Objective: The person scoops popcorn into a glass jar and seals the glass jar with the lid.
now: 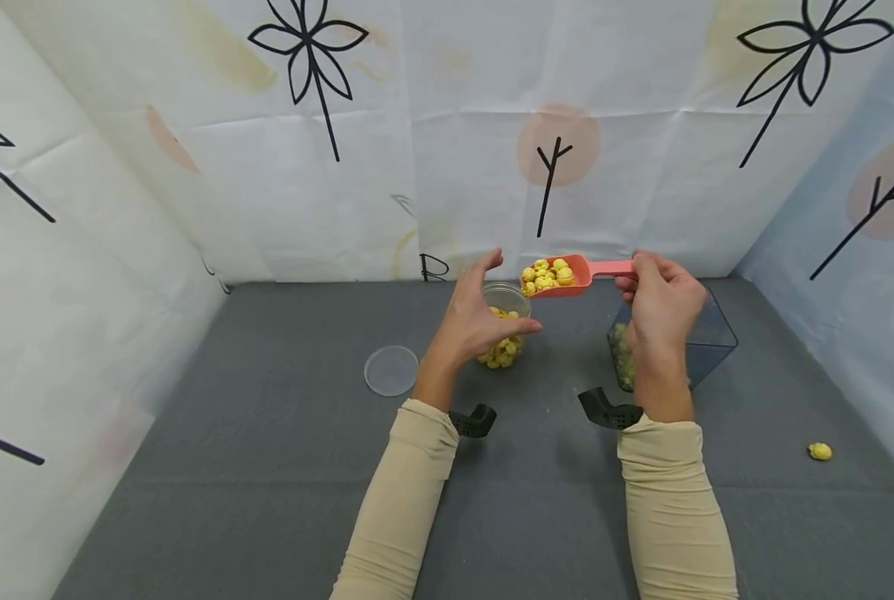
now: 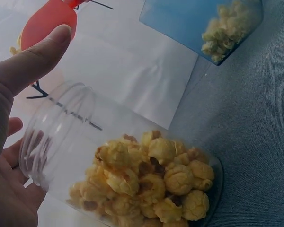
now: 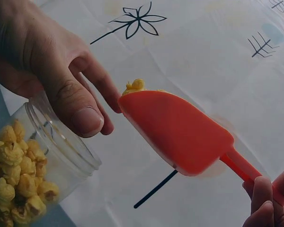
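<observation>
My right hand (image 1: 666,302) grips the handle of a red scoop (image 1: 581,272), held level and heaped with yellow popcorn (image 1: 544,281). The scoop's front edge hangs just above and beside the mouth of a clear round jar (image 1: 508,293). That jar stands upright, and the left wrist view shows popcorn (image 2: 151,184) filling its lower part. Around the jar's neck my left hand (image 1: 471,321) is spread, thumb and fingers apart and extended. Whether its palm touches the jar cannot be told. In the right wrist view, the scoop's red underside (image 3: 175,132) hides most of its load.
A clear bluish box (image 1: 712,329) holding some popcorn stands behind and below my right hand. Left of the jar lies a round transparent lid (image 1: 391,372). One popcorn piece (image 1: 820,451) lies far right on the grey tabletop (image 1: 267,483). Patterned cloth walls (image 1: 461,183) enclose the table.
</observation>
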A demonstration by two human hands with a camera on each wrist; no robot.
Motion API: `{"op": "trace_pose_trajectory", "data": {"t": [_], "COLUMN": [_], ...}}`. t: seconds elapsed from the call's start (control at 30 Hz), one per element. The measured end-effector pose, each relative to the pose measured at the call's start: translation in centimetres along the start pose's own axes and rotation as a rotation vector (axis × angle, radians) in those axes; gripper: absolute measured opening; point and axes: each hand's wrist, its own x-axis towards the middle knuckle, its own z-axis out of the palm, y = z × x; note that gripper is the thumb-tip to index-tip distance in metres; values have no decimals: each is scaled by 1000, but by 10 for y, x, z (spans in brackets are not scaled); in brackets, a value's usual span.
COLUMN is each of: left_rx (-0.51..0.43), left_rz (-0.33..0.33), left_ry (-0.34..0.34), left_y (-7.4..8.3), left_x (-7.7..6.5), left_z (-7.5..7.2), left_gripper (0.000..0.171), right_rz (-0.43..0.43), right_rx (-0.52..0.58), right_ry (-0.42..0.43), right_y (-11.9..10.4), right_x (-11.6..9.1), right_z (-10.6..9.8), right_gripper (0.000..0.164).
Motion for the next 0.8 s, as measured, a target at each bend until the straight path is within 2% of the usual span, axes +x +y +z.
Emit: {"op": "trace_pose_trajectory", "data": {"t": [0.17, 0.47, 0.8], "left_rx": [-39, -110, -189], "left_rz": [-43, -80, -113], "left_ry": [-12, -31, -51], "left_y": [-8, -15, -22], "left_x": [0, 4, 4], "left_z": [2, 5, 11], "left_gripper": [111, 108, 94], "right_rz": [-2, -46, -65], "right_rx": [-37, -102, -120], "right_ry": [-2, -47, -59], "right_y": [5, 13, 19], "right_x": [-1, -1, 1], "right_z": [1, 5, 4], "right_gripper": [7, 24, 23]}}
